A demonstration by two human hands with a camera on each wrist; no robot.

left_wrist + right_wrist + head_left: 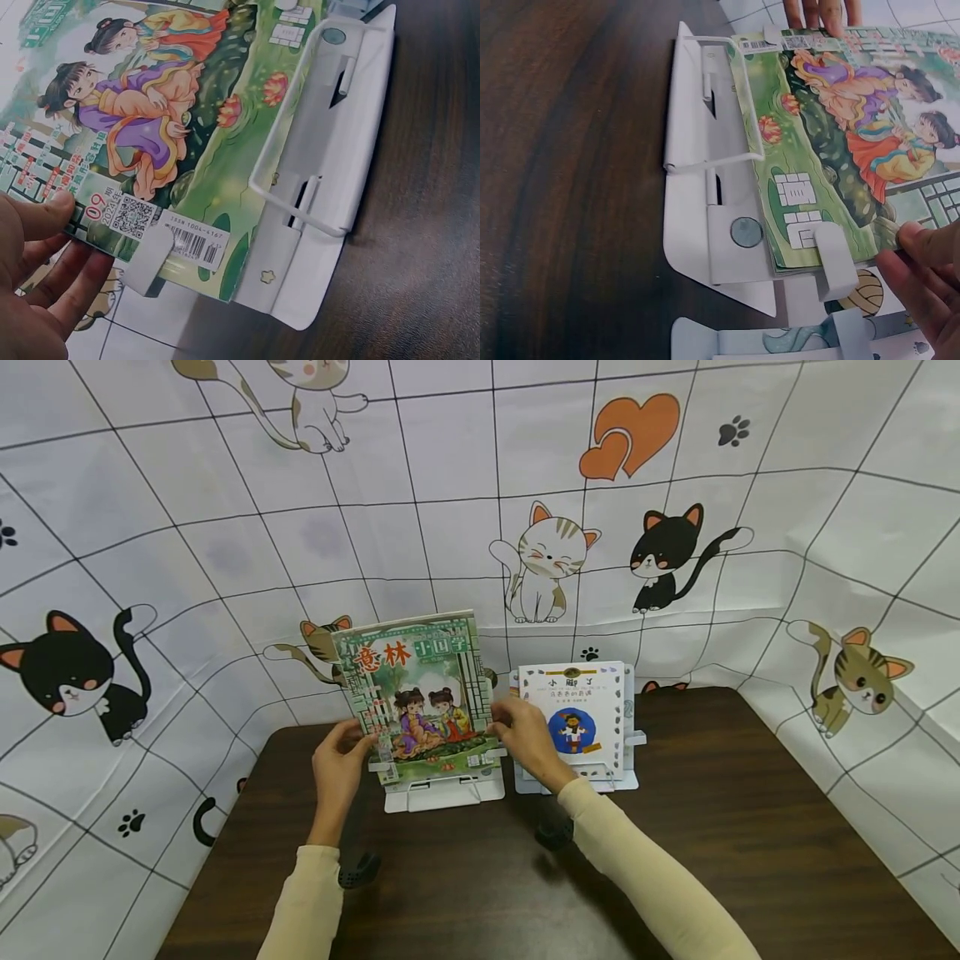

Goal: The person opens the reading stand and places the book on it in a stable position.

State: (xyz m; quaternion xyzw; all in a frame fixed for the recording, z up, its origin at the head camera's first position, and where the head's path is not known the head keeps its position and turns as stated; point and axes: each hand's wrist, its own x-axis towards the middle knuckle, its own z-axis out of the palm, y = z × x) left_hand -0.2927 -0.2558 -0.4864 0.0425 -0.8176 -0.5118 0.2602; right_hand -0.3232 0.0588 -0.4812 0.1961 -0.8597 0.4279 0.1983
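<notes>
A green illustrated magazine [427,693] with two cartoon children on its cover leans on a white book stand [442,795]. My left hand [341,768] pinches its left edge, thumb on the cover and fingers behind, as the left wrist view shows. On the opposite edge my right hand [528,739] pinches it, with the thumb [922,238] on the front. Side clips [150,259] of the stand overlap the magazine's lower edges, and a wire rest [750,97] crosses in front of its bottom.
Just right of it, a white book [572,718] with a blue circle stands on a second book stand [626,781], partly behind my right hand. Both stands are on a dark wooden table [465,893]. A white grid-patterned cloth [420,468] with cartoon cats hangs behind.
</notes>
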